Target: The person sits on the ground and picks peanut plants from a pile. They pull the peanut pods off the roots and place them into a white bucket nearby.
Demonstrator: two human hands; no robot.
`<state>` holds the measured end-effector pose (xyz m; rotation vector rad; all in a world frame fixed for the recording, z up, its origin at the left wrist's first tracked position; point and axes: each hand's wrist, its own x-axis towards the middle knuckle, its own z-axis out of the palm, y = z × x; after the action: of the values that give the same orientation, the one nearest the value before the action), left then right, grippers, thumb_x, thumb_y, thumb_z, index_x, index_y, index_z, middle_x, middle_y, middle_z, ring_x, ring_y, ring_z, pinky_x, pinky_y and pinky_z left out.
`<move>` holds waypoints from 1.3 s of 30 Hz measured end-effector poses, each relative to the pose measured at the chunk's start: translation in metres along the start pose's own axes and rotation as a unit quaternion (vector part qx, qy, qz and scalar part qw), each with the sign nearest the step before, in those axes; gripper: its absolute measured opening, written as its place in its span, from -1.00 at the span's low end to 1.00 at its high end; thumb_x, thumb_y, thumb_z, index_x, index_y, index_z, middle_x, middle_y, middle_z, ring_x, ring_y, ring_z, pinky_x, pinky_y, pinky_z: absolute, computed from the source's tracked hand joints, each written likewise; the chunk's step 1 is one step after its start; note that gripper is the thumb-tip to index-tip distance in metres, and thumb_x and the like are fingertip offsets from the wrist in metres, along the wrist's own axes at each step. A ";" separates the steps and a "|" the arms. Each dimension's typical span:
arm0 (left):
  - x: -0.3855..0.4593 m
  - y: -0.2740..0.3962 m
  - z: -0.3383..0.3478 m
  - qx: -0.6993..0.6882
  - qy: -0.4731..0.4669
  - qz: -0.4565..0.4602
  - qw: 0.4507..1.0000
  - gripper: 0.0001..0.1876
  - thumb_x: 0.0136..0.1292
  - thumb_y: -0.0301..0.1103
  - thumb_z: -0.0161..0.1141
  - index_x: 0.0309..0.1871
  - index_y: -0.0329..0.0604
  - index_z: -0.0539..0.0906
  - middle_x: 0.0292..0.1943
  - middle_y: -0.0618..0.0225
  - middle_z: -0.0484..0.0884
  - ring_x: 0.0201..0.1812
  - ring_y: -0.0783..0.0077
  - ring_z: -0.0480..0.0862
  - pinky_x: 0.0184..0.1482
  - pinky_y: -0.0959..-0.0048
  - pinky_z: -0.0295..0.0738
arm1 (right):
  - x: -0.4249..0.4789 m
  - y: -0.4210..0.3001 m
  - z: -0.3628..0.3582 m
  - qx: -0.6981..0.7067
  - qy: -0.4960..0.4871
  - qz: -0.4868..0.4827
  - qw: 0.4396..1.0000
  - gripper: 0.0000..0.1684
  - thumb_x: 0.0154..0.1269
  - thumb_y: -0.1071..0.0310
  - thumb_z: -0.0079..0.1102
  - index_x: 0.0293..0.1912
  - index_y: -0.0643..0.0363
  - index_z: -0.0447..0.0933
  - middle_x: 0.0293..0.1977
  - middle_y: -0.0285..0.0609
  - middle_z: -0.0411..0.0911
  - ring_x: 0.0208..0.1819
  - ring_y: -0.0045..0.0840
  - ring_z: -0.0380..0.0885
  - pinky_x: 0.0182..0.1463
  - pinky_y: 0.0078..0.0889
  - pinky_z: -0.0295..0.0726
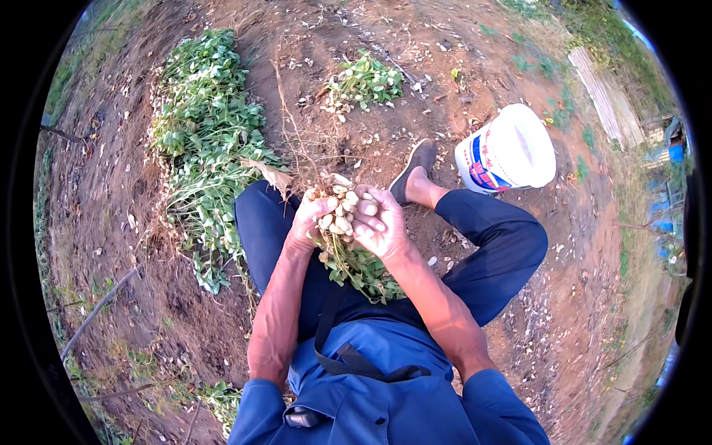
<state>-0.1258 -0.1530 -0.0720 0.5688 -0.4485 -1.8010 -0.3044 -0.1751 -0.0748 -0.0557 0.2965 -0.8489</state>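
A peanut plant is held upside down over my lap, its pale pods (340,214) bunched on top and its green leaves (364,272) hanging between my thighs. My left hand (312,217) is wrapped around the stems below the roots, with the thumb lying against the pods. From the other side my right hand (384,222) reaches in, palm up, its curled fingers on the pods at the cluster's edge. How many pods those fingers enclose is hidden.
A white plastic bucket (503,147) with printed writing stands tilted beyond my right foot (417,167). Along my left lies a long heap of pulled peanut plants (208,133). A smaller bunch (367,80) rests ahead on bare soil. Corrugated sheeting (595,94) is at far right.
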 end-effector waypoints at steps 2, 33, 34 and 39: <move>-0.002 0.002 0.008 -0.010 0.010 0.005 1.000 -0.47 0.21 -0.31 0.40 0.22 -0.32 0.57 -0.14 0.17 0.79 -0.25 0.33 0.80 -0.22 0.39 0.80 | 0.002 0.010 -0.012 0.091 -0.056 -0.019 0.994 -0.67 0.65 0.13 0.02 -0.10 0.18 0.59 -0.50 -0.35 0.54 -0.73 -0.77 0.29 -0.61 -0.59 0.47; 0.003 -0.013 -0.004 0.024 0.074 0.021 0.997 -0.70 0.30 -0.41 0.32 0.05 -0.34 0.62 -0.30 0.10 0.77 -0.40 0.26 0.80 -0.41 0.37 0.77 | -0.021 -0.081 -0.015 0.042 0.047 -0.095 0.993 -0.79 0.67 0.34 -0.02 -0.07 0.27 0.51 -0.26 -0.13 0.64 -0.56 -0.71 0.42 -0.37 -0.54 0.51; 0.003 -0.011 -0.009 0.038 0.065 -0.003 0.997 -0.67 0.30 -0.42 0.35 0.08 -0.31 0.60 -0.29 0.08 0.75 -0.34 0.21 0.79 -0.38 0.33 0.76 | -0.023 -0.112 -0.011 0.034 0.128 -0.146 0.980 -0.82 0.62 0.39 0.00 -0.09 0.26 0.53 -0.31 -0.14 0.68 -0.58 -0.70 0.41 -0.38 -0.51 0.52; 0.013 -0.018 -0.016 0.035 0.054 -0.021 0.998 -0.70 0.31 -0.44 0.36 0.04 -0.33 0.59 -0.27 0.00 0.74 -0.34 0.22 0.73 -0.40 0.36 0.65 | -0.058 -0.307 0.023 0.015 0.074 -0.405 0.911 -0.57 0.70 0.17 -0.14 -0.05 0.39 0.51 -0.26 -0.04 0.64 -0.58 -0.56 0.44 -0.34 -0.43 0.61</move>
<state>-0.1336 -0.1601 -0.0973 0.7264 -0.4301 -1.7888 -0.5585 -0.3362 0.0119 -0.0890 0.4105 -1.6902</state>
